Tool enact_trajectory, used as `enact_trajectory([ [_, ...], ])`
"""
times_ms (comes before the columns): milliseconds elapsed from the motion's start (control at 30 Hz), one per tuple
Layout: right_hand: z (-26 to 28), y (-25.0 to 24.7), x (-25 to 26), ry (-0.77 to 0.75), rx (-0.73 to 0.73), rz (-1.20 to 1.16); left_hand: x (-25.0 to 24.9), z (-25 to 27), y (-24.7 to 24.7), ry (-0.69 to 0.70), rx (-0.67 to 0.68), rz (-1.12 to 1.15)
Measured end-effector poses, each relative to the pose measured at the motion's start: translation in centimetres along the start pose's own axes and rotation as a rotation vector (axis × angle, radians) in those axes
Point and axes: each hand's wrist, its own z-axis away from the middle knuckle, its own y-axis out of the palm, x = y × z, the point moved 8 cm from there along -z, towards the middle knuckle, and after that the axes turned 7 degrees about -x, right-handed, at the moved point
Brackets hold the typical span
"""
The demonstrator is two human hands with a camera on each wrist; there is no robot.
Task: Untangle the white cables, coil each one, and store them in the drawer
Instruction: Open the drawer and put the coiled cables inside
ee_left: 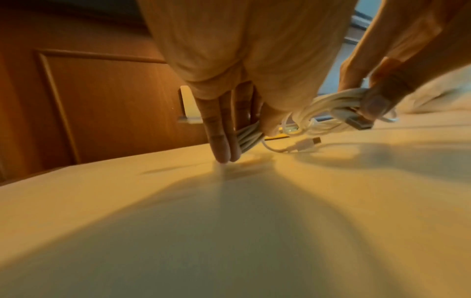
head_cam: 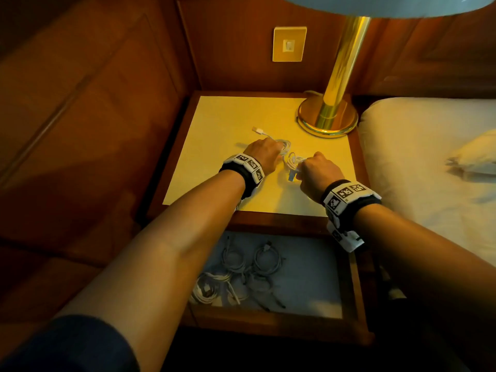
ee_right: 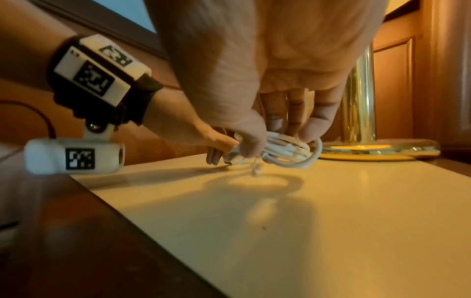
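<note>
Two white cables lie on the cream nightstand top (head_cam: 228,116). My left hand (head_cam: 264,153) (ee_left: 248,141) pinches one cable bundle (ee_left: 246,139) between fingers and thumb, fingertips touching the top. That cable's plug (head_cam: 257,130) sticks out beyond the hand. My right hand (head_cam: 312,167) (ee_right: 280,143) grips the other cable coil (head_cam: 294,161) (ee_right: 288,150) just above the surface; a USB plug (ee_left: 359,123) pokes out beside its thumb. A small connector (ee_left: 305,144) rests on the top between the hands. Below, the open drawer (head_cam: 316,277) holds several coiled white cables (head_cam: 241,272).
A brass lamp base (head_cam: 327,116) (ee_right: 377,150) stands at the nightstand's back right corner. A bed with a white pillow (head_cam: 429,146) borders the right side. Wood panelling with a wall switch (head_cam: 289,44) rises behind and to the left.
</note>
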Motion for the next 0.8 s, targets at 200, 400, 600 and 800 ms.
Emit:
enact_trajectory([
  [200,5.3,-1.8,3.1,-0.011,-0.054,-0.174,0.9,10.3,-3.4,-0.093,-0.180,0.232],
  [400,13.0,1.4,8.0,-0.132,0.073,-0.163,0.7,21.7,-4.8,-0.131,-0.041,0.202],
  [600,17.6,7.1,11.7,-0.254,0.327,-0.089,1.0,27.1,1.1,-0.192,0.348,-0.026],
  [800,14.8,10.6,13.4,-0.288,0.331,-0.001,3.4,26.7,5.7,-0.310,0.428,-0.093],
])
